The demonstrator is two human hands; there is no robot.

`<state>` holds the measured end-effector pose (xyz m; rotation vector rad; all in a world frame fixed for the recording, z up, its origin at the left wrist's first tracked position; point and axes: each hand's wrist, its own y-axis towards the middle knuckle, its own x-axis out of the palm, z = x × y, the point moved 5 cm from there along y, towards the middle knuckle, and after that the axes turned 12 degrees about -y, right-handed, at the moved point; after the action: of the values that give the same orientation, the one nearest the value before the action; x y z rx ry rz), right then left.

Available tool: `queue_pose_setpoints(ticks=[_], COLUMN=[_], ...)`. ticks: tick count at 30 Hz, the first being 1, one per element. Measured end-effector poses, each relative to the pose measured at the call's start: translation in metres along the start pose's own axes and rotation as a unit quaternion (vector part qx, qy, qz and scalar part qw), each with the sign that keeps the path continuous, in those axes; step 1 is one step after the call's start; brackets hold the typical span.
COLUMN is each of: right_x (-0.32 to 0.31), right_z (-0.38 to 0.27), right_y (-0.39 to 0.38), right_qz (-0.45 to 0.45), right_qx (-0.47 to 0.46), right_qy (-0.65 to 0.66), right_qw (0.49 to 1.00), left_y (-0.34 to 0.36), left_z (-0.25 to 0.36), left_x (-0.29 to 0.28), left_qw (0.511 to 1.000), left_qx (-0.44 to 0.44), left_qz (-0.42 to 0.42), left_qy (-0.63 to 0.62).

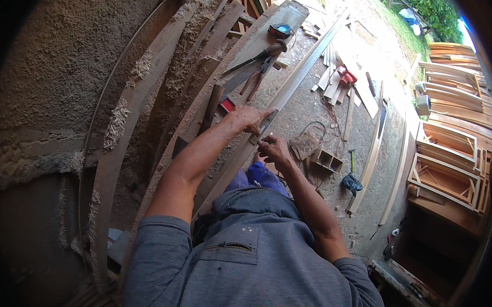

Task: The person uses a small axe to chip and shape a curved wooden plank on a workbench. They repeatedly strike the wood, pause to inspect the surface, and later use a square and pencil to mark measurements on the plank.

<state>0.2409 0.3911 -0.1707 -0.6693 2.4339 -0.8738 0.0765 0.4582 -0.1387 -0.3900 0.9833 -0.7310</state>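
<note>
A long pale wooden strip (307, 68) runs away from me, on edge or flat I cannot tell. My left hand (247, 119) lies on it with the index finger stretched forward and the thumb apart. Just beyond the thumb, a dark slot or fitting (267, 121) shows in the wood. My right hand (276, 151) is at the strip's right side, fingers curled together near its edge; whatever they pinch is too small to make out. Left of the strip, a thick plank (287, 17) carries a hammer (261, 56), pliers (254, 80) and a tape measure (280, 30).
A small red object (227, 104) lies beside my left wrist. On the floor to the right are a red power tool (346, 75), loose slats (329, 75), a wooden box (327, 161) and a green-handled hammer (352, 183). Wooden frames (445, 178) stack at far right.
</note>
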Motion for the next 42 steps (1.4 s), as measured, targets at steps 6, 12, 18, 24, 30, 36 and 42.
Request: queue_pose_setpoints(ticks=[6,12,18,24,30,36,42], right_x=[0.002,-0.001,0.0,-0.004,-0.005,-0.007,-0.006], right_z=[-0.006,0.007,0.02,0.008,0.004,-0.003,0.0], right_y=[0.008,0.018,0.028,0.019,0.017,0.012,0.017], right_qz=[0.004,-0.011,-0.026,-0.054,-0.055,-0.068,-0.065], right_qx=[0.005,-0.02,-0.018,-0.019,-0.019,-0.016,-0.014], right_qy=[-0.06,-0.031,-0.012,-0.015,-0.029,-0.036,-0.038], right_qw=[0.998,0.999,0.999,0.998,0.998,0.997,0.997], left_y=[0.005,0.004,0.001,0.002,0.0,0.0,0.008], left_z=[-0.01,-0.01,-0.005,-0.005,-0.002,-0.005,-0.012], left_x=[0.005,0.004,0.002,0.004,0.003,0.004,0.009], left_qw=[0.999,0.999,0.999,0.999,0.999,0.999,0.998], left_qx=[0.023,0.028,0.036,0.028,0.023,0.026,0.035], left_qz=[-0.004,0.002,0.014,0.013,0.011,-0.001,-0.005], left_qy=[-0.027,-0.037,-0.032,-0.033,-0.038,-0.043,-0.057])
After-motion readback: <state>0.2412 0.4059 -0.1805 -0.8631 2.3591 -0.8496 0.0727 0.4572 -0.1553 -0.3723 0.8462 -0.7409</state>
